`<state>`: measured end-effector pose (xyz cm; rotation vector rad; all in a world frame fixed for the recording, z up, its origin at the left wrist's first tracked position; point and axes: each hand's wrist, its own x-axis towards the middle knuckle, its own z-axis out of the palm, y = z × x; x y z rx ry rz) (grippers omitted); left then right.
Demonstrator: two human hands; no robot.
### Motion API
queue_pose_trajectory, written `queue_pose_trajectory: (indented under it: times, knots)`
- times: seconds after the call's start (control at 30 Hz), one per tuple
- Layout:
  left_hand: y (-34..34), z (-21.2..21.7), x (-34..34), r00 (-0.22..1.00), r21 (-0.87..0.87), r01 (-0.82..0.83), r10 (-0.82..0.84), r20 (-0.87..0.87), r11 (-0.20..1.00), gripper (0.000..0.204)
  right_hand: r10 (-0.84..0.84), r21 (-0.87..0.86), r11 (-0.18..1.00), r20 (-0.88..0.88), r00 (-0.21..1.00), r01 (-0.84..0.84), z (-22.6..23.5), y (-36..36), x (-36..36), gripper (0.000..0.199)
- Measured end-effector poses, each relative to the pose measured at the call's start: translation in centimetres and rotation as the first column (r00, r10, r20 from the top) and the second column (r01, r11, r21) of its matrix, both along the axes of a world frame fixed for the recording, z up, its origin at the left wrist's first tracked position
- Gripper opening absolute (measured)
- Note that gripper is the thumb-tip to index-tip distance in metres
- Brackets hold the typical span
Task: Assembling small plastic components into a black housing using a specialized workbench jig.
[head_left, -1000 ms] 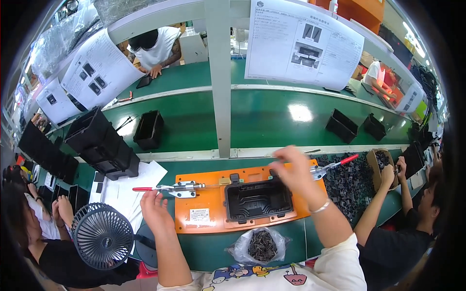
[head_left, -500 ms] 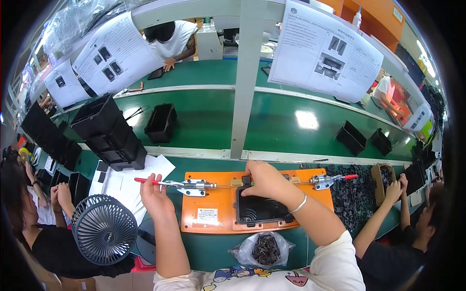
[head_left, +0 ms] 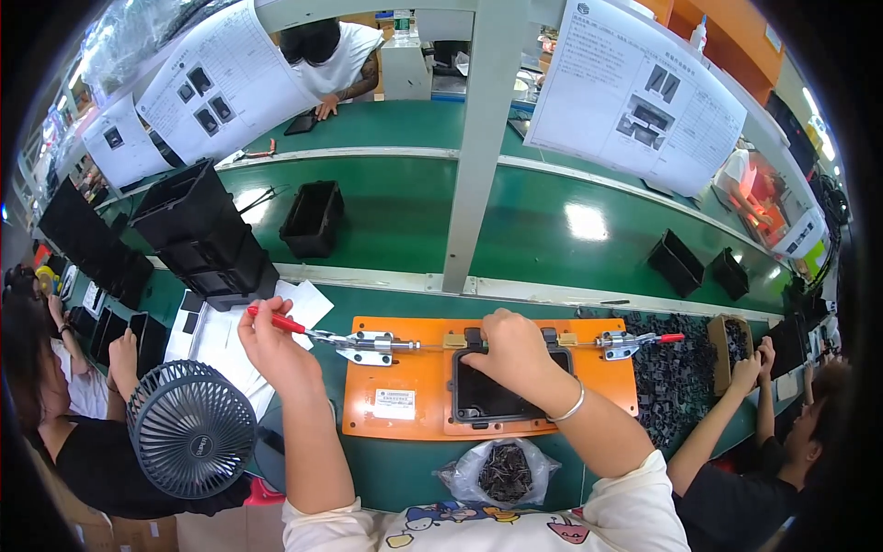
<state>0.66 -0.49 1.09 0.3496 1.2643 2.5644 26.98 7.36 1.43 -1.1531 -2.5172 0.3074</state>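
Note:
My left hand [head_left: 281,354] is closed round the red handle [head_left: 279,319] of a metal toggle clamp [head_left: 363,347], at the left end of an orange fixture board [head_left: 368,425]. The handle tilts up toward its free end. In the board's right half lies a black plastic case [head_left: 492,405], its hollow side facing up. My right hand [head_left: 515,348] grips the far edge of this case, thumb reaching inside; the other fingertips are hidden. A second toggle clamp [head_left: 618,344] with a red handle sits at the board's right end, untouched.
A clear bag of small dark pins or screws [head_left: 504,473] lies before the board. Right of it spread loose black parts [head_left: 676,382] and a cardboard box [head_left: 725,354]. Stacked black bins [head_left: 207,239], papers [head_left: 303,304] and a fan [head_left: 193,431] stand left. Co-workers sit on both sides.
My left fingers have curled round the red handle, and its outer end has risen. My right hand remains at the case's far edge, and more of the case's interior shows. The view has shifted slightly.

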Motion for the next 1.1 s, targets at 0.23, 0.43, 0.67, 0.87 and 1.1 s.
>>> queue_pose_trajectory:
  times: [0.23,0.43,0.67,0.87,1.1]
  knots:
    - [1.2,1.8,2.1,0.959,-0.108,0.059,-0.087,-0.269,0.992,0.018,0.016,0.015,1.000,-0.032,0.999,-0.015,-0.3,0.0,0.0,0.034]
    - [2.4,1.1,7.3,0.546,-0.432,-0.017,-0.354,-0.760,0.902,0.025,0.010,0.021,1.000,-0.036,0.999,-0.010,-0.1,-0.4,0.1,0.034]
    - [2.3,1.3,6.9,0.477,-0.480,-0.004,-0.420,-0.772,0.877,0.025,0.022,0.047,0.999,-0.055,0.998,-0.020,-0.4,0.1,0.5,0.033]
    - [1.7,1.9,6.6,0.611,-0.396,0.126,-0.385,-0.692,0.910,0.024,0.018,-0.281,0.958,-0.131,0.991,-0.054,0.6,2.8,1.2,0.030]
    - [1.9,1.6,6.5,0.590,-0.404,0.126,-0.396,-0.704,0.906,0.025,0.066,-0.533,0.843,-0.023,0.998,-0.068,1.7,5.3,-0.4,0.020]
